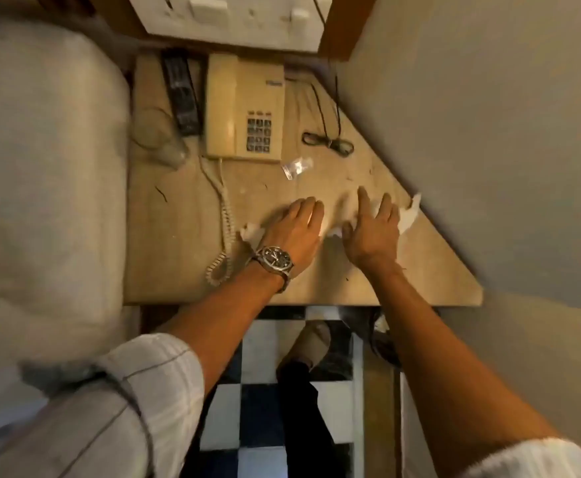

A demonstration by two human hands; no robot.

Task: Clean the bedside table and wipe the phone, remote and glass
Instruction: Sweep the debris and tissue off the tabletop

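The wooden bedside table (pixel 178 236) carries a beige phone (pixel 244 108) with a coiled cord (pixel 225 219), a black remote (pixel 180 94) to its left and a clear glass (pixel 159 136) near the left edge. A white cloth (pixel 408 215) lies spread on the table's near right part. My left hand (pixel 294 229), with a wristwatch, presses flat on the cloth's left part. On the cloth's right part my right hand (pixel 371 225) presses with its fingers straight.
A small clear plastic wrapper (pixel 296 167) and a black looped cable (pixel 328 141) lie right of the phone. A bed (pixel 40 167) borders the table on the left, a wall (pixel 489 132) on the right. Checkered floor (pixel 264 408) and my foot show below.
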